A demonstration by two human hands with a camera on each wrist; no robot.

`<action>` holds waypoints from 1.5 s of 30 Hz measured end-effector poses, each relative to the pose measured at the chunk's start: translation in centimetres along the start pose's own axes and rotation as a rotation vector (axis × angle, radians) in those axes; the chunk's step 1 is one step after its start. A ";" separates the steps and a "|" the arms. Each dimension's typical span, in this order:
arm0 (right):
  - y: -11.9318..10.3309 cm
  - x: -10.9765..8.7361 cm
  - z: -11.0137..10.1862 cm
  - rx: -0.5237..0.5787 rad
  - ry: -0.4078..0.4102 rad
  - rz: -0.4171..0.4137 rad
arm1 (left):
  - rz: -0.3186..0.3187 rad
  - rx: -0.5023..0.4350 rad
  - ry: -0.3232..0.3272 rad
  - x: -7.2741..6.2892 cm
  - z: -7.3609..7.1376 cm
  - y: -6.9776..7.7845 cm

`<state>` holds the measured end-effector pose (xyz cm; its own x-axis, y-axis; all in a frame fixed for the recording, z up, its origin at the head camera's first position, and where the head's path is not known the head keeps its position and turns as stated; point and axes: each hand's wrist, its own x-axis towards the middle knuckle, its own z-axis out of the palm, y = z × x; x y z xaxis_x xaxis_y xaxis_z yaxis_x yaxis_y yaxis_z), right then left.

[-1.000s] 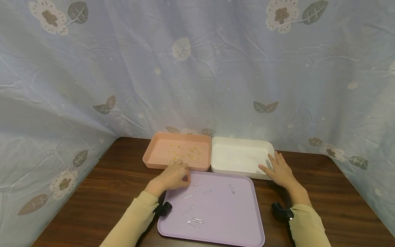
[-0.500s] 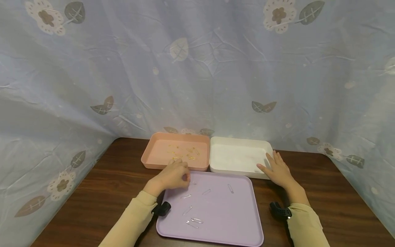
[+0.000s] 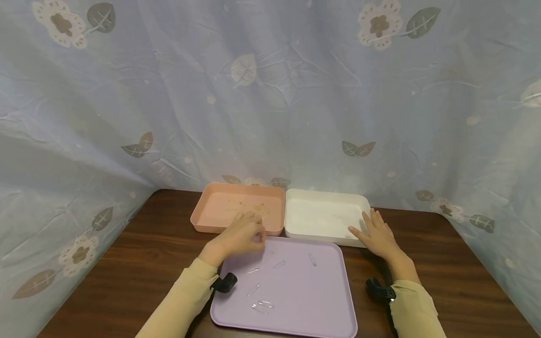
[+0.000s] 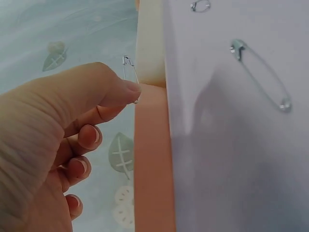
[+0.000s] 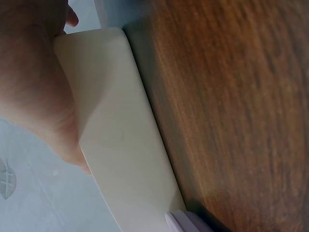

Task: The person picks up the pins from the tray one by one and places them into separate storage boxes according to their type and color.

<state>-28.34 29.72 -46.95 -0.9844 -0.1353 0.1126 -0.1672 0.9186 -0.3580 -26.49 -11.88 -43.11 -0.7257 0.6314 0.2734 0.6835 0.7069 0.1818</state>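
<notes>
My left hand (image 3: 243, 236) is raised over the far left edge of the lilac tray (image 3: 308, 300). Its thumb and a finger pinch a silver safety pin (image 4: 128, 70), plain in the left wrist view; the other fingers are curled. More silver safety pins (image 3: 253, 289) lie scattered on the tray. Just beyond that hand, the pink tray (image 3: 198, 216) contains several gold safety pins (image 3: 262, 206). My right hand (image 3: 379, 237) lies with spread, fairly straight fingers over the near right corner of the white tray (image 3: 325, 238).
The pink and white trays stand side by side behind the lilac one, on a dark wooden table (image 3: 110, 281). A patterned pale blue cloth (image 3: 270, 108) hangs around the back and sides.
My left hand has lifted a silver safety pin off the lilac tray and shifted slightly toward the white tray. My right hand stays at the white tray's corner.
</notes>
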 end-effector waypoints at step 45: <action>0.2 0.0 0.1 0.021 0.005 0.004 | 0.219 0.235 0.102 12.7 0.9 3.0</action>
<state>-28.38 29.89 -47.14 -0.9847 -0.1297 0.1161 -0.1646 0.9111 -0.3779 -33.74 -1.44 -39.89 -0.5440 0.7493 0.3775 0.7766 0.6200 -0.1115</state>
